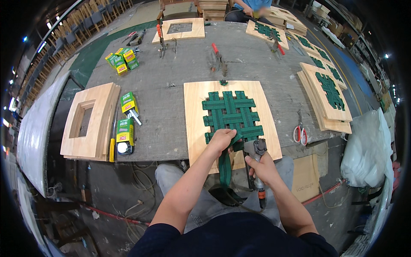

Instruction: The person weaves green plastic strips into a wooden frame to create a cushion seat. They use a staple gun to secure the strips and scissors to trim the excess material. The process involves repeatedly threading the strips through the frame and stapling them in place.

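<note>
A pale wooden panel (195, 105) lies at the table's near edge, with dark green webbing straps (224, 108) woven in a lattice across its middle. My left hand (222, 140) is closed on a loose green webbing strap (225, 167) at the weave's near edge; the strap's long tail hangs toward my lap. My right hand (262, 166) grips a grey pneumatic staple gun (260, 147), its head down by the weave's near right corner. The gun's nose is partly hidden, so contact with the strap cannot be made out. A small green scrap (223, 82) lies at the panel's far edge.
Wooden frames (70, 139) are stacked left, beside green-yellow staple boxes (125, 130) and a yellow-handled tool (112, 150). Red-handled scissors (300, 132) and woven panels (317, 100) lie right. Pliers (219, 58) lie beyond my panel. A co-worker (250, 10) sits across the table (158, 103).
</note>
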A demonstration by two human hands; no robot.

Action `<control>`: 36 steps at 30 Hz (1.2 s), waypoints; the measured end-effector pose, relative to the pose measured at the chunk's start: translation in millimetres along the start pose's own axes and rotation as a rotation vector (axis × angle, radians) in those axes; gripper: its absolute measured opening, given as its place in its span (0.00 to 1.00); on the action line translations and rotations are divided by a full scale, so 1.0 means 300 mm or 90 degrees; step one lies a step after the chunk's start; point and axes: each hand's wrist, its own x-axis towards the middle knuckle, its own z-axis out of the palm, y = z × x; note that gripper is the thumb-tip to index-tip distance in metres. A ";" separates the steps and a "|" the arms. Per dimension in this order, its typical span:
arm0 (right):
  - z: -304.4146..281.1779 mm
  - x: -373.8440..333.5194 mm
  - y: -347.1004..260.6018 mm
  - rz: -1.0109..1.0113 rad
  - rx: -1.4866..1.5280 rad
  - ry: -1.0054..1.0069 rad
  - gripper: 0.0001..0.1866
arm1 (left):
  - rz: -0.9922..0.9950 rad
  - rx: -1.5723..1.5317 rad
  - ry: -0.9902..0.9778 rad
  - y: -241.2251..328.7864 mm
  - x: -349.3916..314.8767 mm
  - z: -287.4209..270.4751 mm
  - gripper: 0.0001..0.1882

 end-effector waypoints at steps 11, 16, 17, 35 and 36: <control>0.026 -0.009 -0.034 0.023 -0.057 0.016 0.10 | 0.001 0.057 -0.010 0.004 0.028 -0.018 0.19; 0.044 0.001 -0.027 0.025 -0.062 0.000 0.13 | 0.002 0.034 -0.027 -0.009 0.040 -0.019 0.18; 0.042 0.002 -0.027 0.042 -0.062 -0.002 0.16 | -0.004 0.033 -0.019 -0.013 0.036 -0.019 0.18; -0.078 0.002 0.037 0.044 0.107 0.063 0.14 | 0.040 0.054 0.059 -0.012 0.012 0.018 0.18; -0.111 0.006 0.036 0.067 0.120 0.087 0.12 | 0.053 0.058 0.063 -0.022 0.011 0.021 0.18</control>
